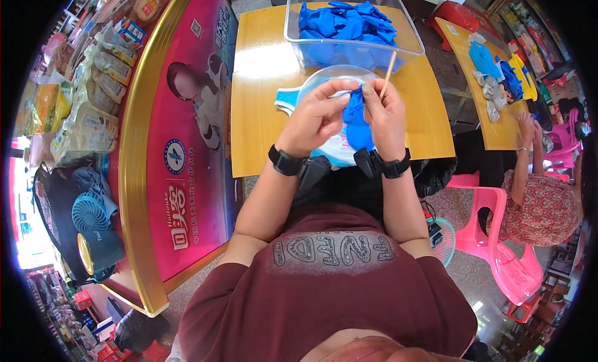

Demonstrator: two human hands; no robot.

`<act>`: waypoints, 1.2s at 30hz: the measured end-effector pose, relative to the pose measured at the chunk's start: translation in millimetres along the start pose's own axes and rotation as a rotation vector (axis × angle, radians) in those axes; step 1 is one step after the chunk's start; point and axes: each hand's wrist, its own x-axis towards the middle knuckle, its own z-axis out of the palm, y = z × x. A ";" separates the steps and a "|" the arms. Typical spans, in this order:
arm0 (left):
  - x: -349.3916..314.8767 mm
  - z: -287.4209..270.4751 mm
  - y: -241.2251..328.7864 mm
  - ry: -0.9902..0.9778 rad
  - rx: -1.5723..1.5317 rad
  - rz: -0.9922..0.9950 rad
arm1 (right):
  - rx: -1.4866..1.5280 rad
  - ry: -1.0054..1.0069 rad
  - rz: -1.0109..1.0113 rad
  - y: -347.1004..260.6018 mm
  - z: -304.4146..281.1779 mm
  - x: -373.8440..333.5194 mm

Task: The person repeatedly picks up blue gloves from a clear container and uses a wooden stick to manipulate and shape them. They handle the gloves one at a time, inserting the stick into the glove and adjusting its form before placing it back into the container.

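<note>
A small blue fabric piece [358,126] hangs between my two hands above the table's near edge. My left hand [319,116] pinches its upper edge with thumb and fingertips. My right hand [386,116] is closed on the same edge and also holds a thin wooden stick [390,72], which points up past the fingers. Under the hands lies a round white-and-light-blue object [314,82], partly covered by them. Just beyond, a clear plastic bin [324,54] holds a heap of blue fabric pieces [349,23].
The bin stands on a yellow wooden table [258,100]. A pink-panelled counter [187,113] runs along the left, with packages and a small blue fan [91,211] on top. At right, another person [539,203] sits at a second table [498,128], near a pink chair [504,262].
</note>
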 end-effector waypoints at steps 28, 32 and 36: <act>0.0 -2.7 11.7 0.459 0.453 0.224 | -0.190 -0.035 0.024 -3.7 8.4 -5.5; 3.3 -17.8 16.6 0.564 0.260 0.360 | -0.378 -0.113 -0.019 -12.2 6.2 -2.4; 2.5 -21.2 19.1 0.586 0.224 0.395 | -0.469 -0.260 0.015 -7.7 12.5 -10.1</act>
